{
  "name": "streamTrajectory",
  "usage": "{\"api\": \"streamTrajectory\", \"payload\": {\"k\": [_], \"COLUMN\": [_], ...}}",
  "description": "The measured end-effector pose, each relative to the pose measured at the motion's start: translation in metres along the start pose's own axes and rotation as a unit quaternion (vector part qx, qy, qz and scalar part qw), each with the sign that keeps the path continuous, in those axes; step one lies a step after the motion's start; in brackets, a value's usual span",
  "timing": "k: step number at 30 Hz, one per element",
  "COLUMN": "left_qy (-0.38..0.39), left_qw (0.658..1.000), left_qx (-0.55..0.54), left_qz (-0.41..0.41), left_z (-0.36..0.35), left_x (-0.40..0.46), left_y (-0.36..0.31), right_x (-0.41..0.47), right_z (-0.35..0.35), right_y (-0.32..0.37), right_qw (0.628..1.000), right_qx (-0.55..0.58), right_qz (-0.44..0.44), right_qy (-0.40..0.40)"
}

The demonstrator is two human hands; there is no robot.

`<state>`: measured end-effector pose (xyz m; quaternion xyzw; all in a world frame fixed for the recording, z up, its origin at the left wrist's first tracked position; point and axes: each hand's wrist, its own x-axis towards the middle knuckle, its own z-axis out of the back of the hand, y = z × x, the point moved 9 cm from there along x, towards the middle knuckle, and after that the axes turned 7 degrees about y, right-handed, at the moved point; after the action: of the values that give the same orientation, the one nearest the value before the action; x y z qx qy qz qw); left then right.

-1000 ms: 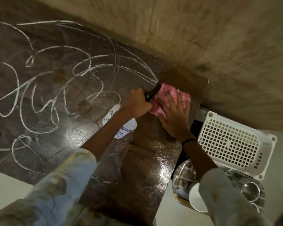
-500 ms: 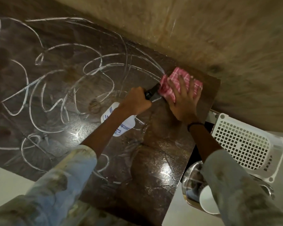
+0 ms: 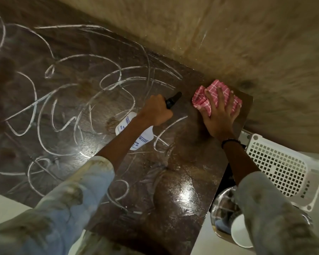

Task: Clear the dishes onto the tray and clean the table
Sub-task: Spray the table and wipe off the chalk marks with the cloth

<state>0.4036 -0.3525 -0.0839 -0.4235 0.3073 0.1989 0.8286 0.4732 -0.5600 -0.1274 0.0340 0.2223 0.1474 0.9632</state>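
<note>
We look down from head height onto a dark brown, glossy surface [image 3: 173, 208] covered with looping white scribbles [image 3: 66, 100]. Our right hand [image 3: 219, 115] lies flat on a crumpled pink-and-white checked cloth [image 3: 206, 100], its fingers [image 3: 213, 97] straight and spread over the fabric, pressing it down at the far right corner of the surface, close to a tan wall [image 3: 247, 43]. A dark band [image 3: 230, 141] circles that wrist.

Our left hand [image 3: 156, 112] is curled round the neck of a white spray bottle [image 3: 143, 139]; its black nozzle [image 3: 173, 100] sticks out past the knuckles toward the cloth, with a small gap between them. The bottle's labelled body runs back beneath the forearm. Both arms wear pale, mottled sleeves [image 3: 77, 196].

Just beyond the right edge of the surface sits a white perforated plastic basket [image 3: 280, 164]. Nearer to us, partly hidden by the right sleeve, are a shiny steel vessel [image 3: 221, 205] and the rim of a white dish [image 3: 238, 234]; we cannot tell what they rest on.
</note>
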Motion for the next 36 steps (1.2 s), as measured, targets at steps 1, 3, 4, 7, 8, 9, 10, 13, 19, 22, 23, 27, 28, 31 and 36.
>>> {"api": "streamTrajectory", "payload": {"k": [1,3,4,7,8,9,10,13,19,22,23,27,28,31,36], "left_qy": [-0.003,-0.007,-0.006,-0.009,-0.010,-0.006,-0.004,0.008,0.001,-0.004,-0.006,-0.023,-0.030,-0.019,0.106], "left_qw": [1.000,1.000,1.000,1.000,1.000,1.000,1.000,0.999,0.998,0.998,0.999,0.999,0.999,0.999,0.993], "left_qx": [0.002,0.010,0.008,-0.003,-0.003,-0.003,-0.003,-0.023,-0.065,-0.054,-0.044,-0.009,0.009,0.038,0.038], "left_qz": [0.002,0.004,0.001,-0.013,-0.014,-0.013,-0.016,-0.022,-0.009,-0.012,-0.011,-0.020,-0.019,-0.021,-0.018], "left_z": [0.003,0.009,0.011,0.021,0.024,0.026,0.027,0.030,0.028,0.027,0.028,0.029,0.029,0.018,-0.033], "left_x": [-0.001,-0.003,-0.004,-0.008,-0.010,-0.012,-0.015,-0.026,-0.039,-0.047,-0.049,-0.059,-0.062,-0.067,-0.085], "left_y": [0.001,0.005,0.007,0.018,0.023,0.027,0.031,0.041,0.058,0.062,0.064,0.071,0.074,0.084,0.088], "right_x": [0.008,0.026,0.035,0.053,0.053,0.048,0.038,-0.006,-0.003,0.036,0.046,0.050,0.038,-0.007,-0.038], "right_z": [0.002,0.006,0.008,0.005,0.002,-0.002,-0.007,-0.023,-0.009,0.004,0.006,-0.004,-0.010,-0.028,-0.026], "right_y": [0.006,0.025,0.038,0.095,0.114,0.129,0.140,0.134,0.060,0.077,0.091,0.160,0.170,0.164,0.074], "right_qw": [1.000,1.000,1.000,0.999,0.998,0.996,0.991,0.974,0.992,1.000,0.999,0.996,0.992,0.977,0.998], "right_qx": [0.005,0.018,0.023,0.017,0.008,-0.003,-0.015,-0.055,-0.060,0.006,0.026,0.010,-0.007,-0.053,-0.003], "right_qz": [-0.006,-0.012,-0.011,0.029,0.058,0.092,0.130,0.219,0.113,0.009,-0.009,0.083,0.122,0.204,0.047], "right_qy": [-0.001,-0.004,-0.007,-0.003,-0.003,-0.004,-0.008,-0.012,-0.003,-0.023,-0.023,-0.028,-0.033,-0.033,-0.031]}}
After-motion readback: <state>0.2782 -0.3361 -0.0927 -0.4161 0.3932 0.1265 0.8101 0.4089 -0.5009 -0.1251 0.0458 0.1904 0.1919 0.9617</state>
